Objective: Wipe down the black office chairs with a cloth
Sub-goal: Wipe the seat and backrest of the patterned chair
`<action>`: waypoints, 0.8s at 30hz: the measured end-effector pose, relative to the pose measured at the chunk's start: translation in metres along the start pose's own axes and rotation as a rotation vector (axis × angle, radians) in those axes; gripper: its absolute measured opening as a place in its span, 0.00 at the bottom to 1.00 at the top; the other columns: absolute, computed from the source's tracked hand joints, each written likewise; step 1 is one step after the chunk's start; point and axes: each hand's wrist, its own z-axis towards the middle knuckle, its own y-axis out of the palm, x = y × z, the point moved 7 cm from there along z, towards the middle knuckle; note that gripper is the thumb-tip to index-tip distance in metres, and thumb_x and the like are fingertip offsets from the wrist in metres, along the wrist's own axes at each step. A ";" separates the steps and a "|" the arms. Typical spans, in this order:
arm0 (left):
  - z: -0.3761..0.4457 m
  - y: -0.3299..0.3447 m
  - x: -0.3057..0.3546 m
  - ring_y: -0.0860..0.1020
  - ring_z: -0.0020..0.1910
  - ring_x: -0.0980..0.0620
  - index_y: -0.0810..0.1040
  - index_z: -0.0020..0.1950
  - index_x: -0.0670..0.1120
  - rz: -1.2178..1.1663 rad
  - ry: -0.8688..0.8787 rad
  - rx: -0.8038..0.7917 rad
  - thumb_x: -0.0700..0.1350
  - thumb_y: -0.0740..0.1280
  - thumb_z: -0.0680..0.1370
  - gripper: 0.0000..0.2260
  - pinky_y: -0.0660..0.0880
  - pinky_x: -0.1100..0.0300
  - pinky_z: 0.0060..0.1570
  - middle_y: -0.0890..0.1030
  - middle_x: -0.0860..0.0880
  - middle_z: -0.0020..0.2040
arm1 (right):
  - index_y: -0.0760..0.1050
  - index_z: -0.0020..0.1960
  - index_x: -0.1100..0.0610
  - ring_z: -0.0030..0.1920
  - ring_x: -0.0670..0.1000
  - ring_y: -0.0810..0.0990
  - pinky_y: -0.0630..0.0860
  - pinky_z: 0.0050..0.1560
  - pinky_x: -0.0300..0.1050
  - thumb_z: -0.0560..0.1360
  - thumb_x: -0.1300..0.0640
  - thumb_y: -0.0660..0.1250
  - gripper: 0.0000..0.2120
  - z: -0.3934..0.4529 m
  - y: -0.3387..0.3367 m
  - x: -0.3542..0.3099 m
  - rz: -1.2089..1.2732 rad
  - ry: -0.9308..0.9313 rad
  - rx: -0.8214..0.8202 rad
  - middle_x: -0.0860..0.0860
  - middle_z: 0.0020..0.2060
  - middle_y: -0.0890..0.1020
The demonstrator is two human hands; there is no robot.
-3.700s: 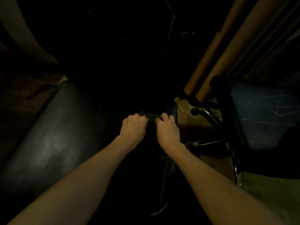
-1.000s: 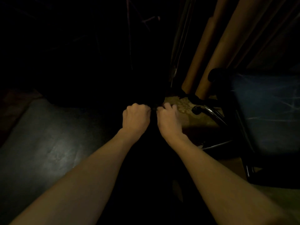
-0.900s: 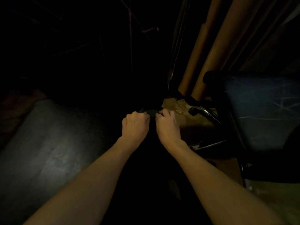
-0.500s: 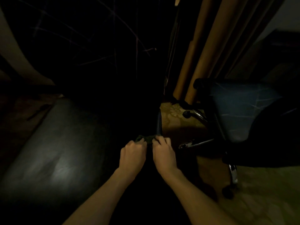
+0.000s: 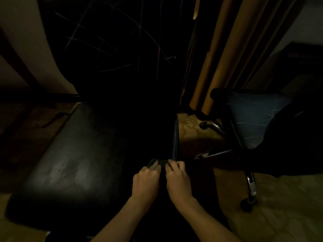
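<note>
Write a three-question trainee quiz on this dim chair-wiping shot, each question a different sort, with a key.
1. True or false: both hands grip the cloth.
2. The chrome base belongs to the chair on which side: A) left B) right C) neither?
3. Fill in: the left hand and right hand work at the ____ edge of the near chair.

Key: 1 true; 2 B; 3 right.

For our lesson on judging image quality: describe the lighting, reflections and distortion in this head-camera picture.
Head view: very dim and warm-toned, with the middle almost black; a soft sheen on the black seat; bright glints on the chrome chair base; the dark cloth is barely distinguishable between the left hand and right hand; wide-angle bending curves the curtain folds and wall edge.
</note>
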 end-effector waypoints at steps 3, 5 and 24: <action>0.019 -0.001 -0.002 0.78 0.58 0.51 0.66 0.75 0.52 0.034 -0.016 -0.002 0.42 0.58 0.82 0.20 0.77 0.60 0.47 0.62 0.54 0.77 | 0.80 0.57 0.64 0.51 0.59 0.77 0.81 0.39 0.49 0.62 0.66 0.79 0.24 0.023 -0.001 -0.003 -0.047 -0.023 0.015 0.56 0.55 0.81; 0.038 -0.004 -0.005 0.78 0.58 0.51 0.64 0.76 0.51 0.036 -0.021 0.032 0.41 0.58 0.82 0.22 0.77 0.60 0.48 0.61 0.53 0.78 | 0.83 0.49 0.63 0.45 0.57 0.80 0.80 0.34 0.43 0.53 0.63 0.83 0.25 0.045 -0.004 -0.004 -0.076 -0.021 0.022 0.55 0.47 0.83; 0.254 -0.013 -0.037 0.81 0.48 0.49 0.76 0.62 0.48 0.091 -0.061 0.228 0.41 0.59 0.82 0.11 0.70 0.59 0.33 0.79 0.50 0.60 | 0.69 0.68 0.58 0.65 0.56 0.63 0.68 0.52 0.40 0.80 0.63 0.60 0.17 0.258 -0.020 0.031 -0.056 -0.066 0.149 0.54 0.68 0.68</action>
